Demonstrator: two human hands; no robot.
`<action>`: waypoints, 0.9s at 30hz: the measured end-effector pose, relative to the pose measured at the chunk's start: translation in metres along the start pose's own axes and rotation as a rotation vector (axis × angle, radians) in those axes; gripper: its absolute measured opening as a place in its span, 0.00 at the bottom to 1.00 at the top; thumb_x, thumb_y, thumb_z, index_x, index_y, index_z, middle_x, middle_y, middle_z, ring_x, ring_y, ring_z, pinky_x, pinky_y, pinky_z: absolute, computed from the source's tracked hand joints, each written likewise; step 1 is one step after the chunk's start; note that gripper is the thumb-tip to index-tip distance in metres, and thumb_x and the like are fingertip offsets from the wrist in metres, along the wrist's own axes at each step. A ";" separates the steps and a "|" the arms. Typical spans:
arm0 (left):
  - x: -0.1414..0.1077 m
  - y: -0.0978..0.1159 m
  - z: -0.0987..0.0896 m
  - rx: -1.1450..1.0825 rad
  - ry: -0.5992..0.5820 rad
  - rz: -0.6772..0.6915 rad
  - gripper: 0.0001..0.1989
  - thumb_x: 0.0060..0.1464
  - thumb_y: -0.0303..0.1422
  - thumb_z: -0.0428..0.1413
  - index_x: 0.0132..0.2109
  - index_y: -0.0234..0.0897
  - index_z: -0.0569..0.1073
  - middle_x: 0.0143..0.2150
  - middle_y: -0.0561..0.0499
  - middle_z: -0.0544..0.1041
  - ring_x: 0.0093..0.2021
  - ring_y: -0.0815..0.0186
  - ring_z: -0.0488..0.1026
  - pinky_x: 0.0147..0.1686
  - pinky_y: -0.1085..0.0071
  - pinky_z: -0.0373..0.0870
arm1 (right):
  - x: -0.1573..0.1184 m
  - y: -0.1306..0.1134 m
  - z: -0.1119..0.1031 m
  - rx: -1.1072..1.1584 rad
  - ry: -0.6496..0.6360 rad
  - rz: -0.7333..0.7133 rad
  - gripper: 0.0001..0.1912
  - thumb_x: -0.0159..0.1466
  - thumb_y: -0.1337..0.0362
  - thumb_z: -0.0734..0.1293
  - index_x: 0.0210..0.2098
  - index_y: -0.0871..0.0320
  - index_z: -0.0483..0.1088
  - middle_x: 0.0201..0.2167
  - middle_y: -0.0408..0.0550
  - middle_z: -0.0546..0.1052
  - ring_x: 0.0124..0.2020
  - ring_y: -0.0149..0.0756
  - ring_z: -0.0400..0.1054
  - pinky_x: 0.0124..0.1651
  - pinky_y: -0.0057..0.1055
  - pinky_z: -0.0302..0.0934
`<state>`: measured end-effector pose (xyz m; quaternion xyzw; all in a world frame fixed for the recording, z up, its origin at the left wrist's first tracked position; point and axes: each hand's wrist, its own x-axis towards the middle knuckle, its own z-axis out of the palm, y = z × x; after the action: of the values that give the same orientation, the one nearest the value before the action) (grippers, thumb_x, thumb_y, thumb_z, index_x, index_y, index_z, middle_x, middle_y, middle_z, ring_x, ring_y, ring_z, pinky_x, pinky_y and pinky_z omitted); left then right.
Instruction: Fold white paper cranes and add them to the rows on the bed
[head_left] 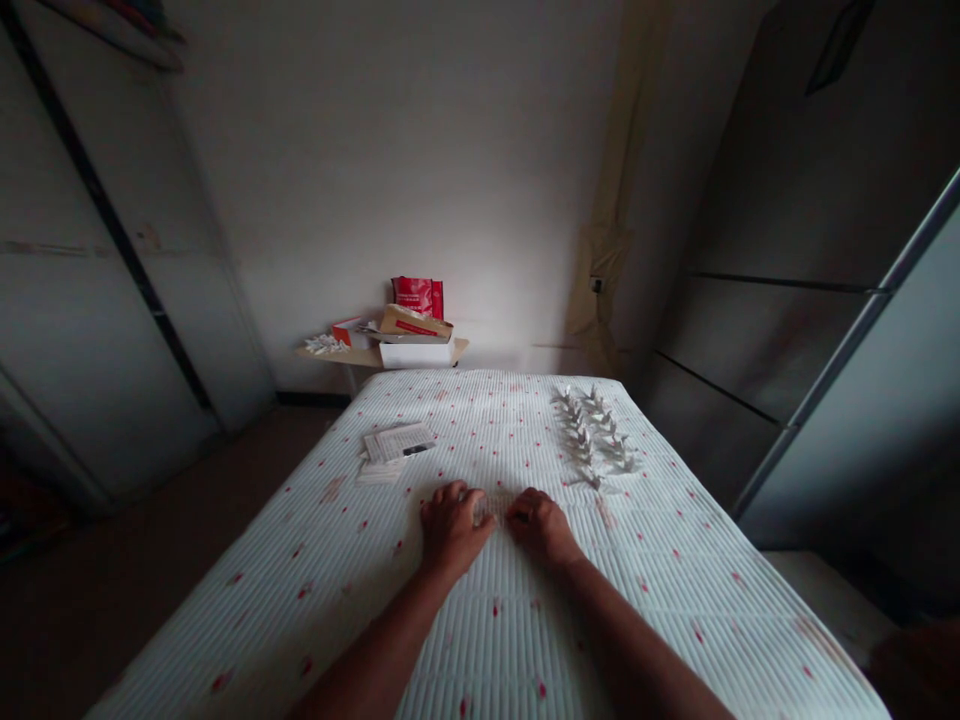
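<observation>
A pale, ribbed quilted cover dotted with small red marks (517, 625) spreads over a broad, flat surface reaching toward a plain off-white wall (480, 180). Near its middle, a small piece of pale printed paper (496, 507) lies between the person's two bare hands. The left hand (455, 527) has its fingers bent and its thumb apart from them; the right hand (544, 526) has its fingers drawn in close together. Whether either grip has hold of the paper cannot be told.

Left of the hands lie flat printed paper sheets (394, 441); to the right stand grey-white folded paper birds (577, 425) in two rough rows. Beyond, a small light-wood table (365, 356) carries a glossy red bag (417, 296), a white rectangular box (415, 354) and a heap of white folded pieces (325, 344). A dark panelled cabinet (742, 330) stands at right, over a dim room.
</observation>
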<state>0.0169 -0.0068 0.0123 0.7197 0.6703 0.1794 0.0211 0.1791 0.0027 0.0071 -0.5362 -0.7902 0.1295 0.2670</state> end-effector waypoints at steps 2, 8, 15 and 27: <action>0.001 0.001 0.002 0.009 -0.016 -0.021 0.19 0.46 0.44 0.54 0.47 0.49 0.69 0.54 0.50 0.65 0.54 0.56 0.58 0.51 0.58 0.52 | 0.000 0.000 0.000 -0.013 -0.001 0.000 0.10 0.55 0.73 0.63 0.29 0.56 0.75 0.31 0.46 0.74 0.36 0.32 0.67 0.41 0.24 0.58; 0.005 0.006 0.003 0.033 -0.114 -0.065 0.24 0.44 0.44 0.54 0.50 0.49 0.66 0.59 0.49 0.60 0.58 0.54 0.55 0.52 0.56 0.52 | 0.001 -0.001 0.002 -0.054 0.010 0.005 0.10 0.55 0.73 0.63 0.29 0.56 0.75 0.30 0.46 0.74 0.35 0.32 0.68 0.39 0.24 0.58; 0.008 -0.002 0.001 0.010 -0.100 -0.040 0.22 0.44 0.41 0.54 0.49 0.50 0.67 0.57 0.51 0.63 0.56 0.56 0.59 0.52 0.59 0.54 | 0.001 -0.001 0.002 -0.049 0.006 0.013 0.11 0.54 0.73 0.63 0.28 0.55 0.76 0.30 0.46 0.75 0.35 0.32 0.68 0.39 0.23 0.59; 0.011 -0.030 0.001 -0.042 -0.069 0.055 0.23 0.43 0.34 0.55 0.50 0.48 0.68 0.56 0.54 0.66 0.55 0.61 0.62 0.53 0.66 0.56 | 0.001 -0.003 0.000 -0.052 -0.002 0.019 0.11 0.53 0.74 0.63 0.28 0.56 0.76 0.31 0.46 0.75 0.35 0.32 0.68 0.40 0.23 0.59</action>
<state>-0.0115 0.0072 0.0057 0.7429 0.6454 0.1688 0.0543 0.1764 0.0026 0.0084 -0.5502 -0.7885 0.1120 0.2511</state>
